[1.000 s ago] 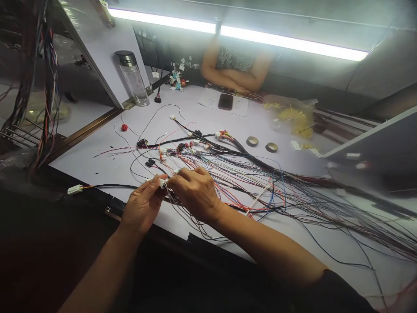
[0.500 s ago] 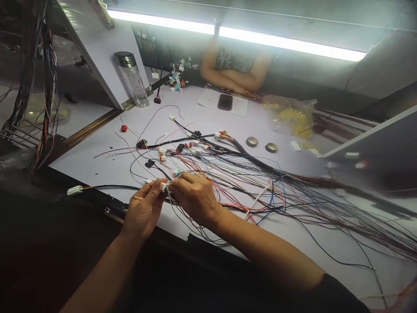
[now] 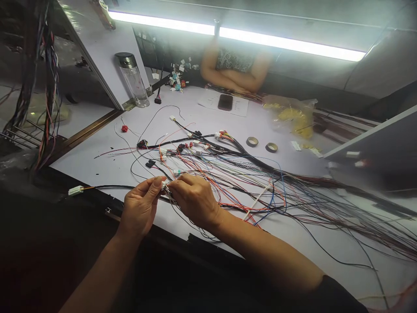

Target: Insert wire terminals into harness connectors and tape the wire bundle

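Near the table's front edge, my left hand (image 3: 140,208) pinches a small white connector (image 3: 165,185) between thumb and fingers. My right hand (image 3: 195,199) is closed right beside it, its fingertips at the connector's wire side, where they seem to grip a thin wire; the fingers hide most of it. Pale wires hang from the connector below my hands. Behind them lies a wiring harness (image 3: 254,161) with many loose coloured wires. A black connector (image 3: 150,163) and a white connector with a teal part (image 3: 177,172) lie just beyond my fingers.
Another person's folded arms (image 3: 233,78) rest at the far side. A glass bottle (image 3: 134,82) stands back left. A phone (image 3: 225,102) lies on paper, near two tape rolls (image 3: 252,141) and a bag of yellow parts (image 3: 293,115). A white connector (image 3: 76,190) lies at the left edge.
My left hand has shifted slightly left and its fingers have moved a little on the white connector. My right hand stays closed beside it. The things on the table lie as before.
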`<state>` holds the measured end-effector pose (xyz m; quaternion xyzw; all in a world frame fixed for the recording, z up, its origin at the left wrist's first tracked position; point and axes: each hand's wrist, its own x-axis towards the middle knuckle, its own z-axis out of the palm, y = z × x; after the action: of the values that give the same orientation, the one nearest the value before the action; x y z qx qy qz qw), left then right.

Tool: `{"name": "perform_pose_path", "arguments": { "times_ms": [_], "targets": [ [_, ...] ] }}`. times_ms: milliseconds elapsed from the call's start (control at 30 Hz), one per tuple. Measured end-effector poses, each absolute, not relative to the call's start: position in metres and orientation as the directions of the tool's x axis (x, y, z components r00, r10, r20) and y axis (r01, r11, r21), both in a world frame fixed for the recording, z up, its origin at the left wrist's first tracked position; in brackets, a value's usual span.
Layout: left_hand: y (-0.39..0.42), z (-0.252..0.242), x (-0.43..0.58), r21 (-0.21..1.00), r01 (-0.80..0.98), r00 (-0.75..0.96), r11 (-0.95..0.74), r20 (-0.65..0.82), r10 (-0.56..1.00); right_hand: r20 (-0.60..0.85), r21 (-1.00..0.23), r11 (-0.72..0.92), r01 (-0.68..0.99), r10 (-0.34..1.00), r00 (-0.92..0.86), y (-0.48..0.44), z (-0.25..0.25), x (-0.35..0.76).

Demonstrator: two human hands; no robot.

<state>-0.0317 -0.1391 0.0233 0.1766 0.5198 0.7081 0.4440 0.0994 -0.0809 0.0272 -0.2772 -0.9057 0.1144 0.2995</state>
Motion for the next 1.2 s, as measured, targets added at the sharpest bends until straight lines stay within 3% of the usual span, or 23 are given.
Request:
{"name": "perform_pose_path", "arguments": {
  "times_ms": [400,867,1200],
  "targets": [
    [-0.138,0.02,-0.033,0.905,-0.425,-0.544,-0.018,-0.239,0.804,0.43,-0.425,0.786,0.45,0.612,-0.663,-0.08,0.03,0.108],
    [-0.14,0.013,-0.036,0.919,-0.395,-0.493,0.0,-0.212,0.844,0.452,-0.329,0.824,0.461,0.566,-0.69,-0.083,0.027,0.099],
    [-0.139,0.022,-0.033,0.914,-0.406,-0.538,-0.009,-0.231,0.811,0.314,-0.736,0.585,0.34,0.741,-0.593,-0.09,0.022,0.12]
  ]
}}
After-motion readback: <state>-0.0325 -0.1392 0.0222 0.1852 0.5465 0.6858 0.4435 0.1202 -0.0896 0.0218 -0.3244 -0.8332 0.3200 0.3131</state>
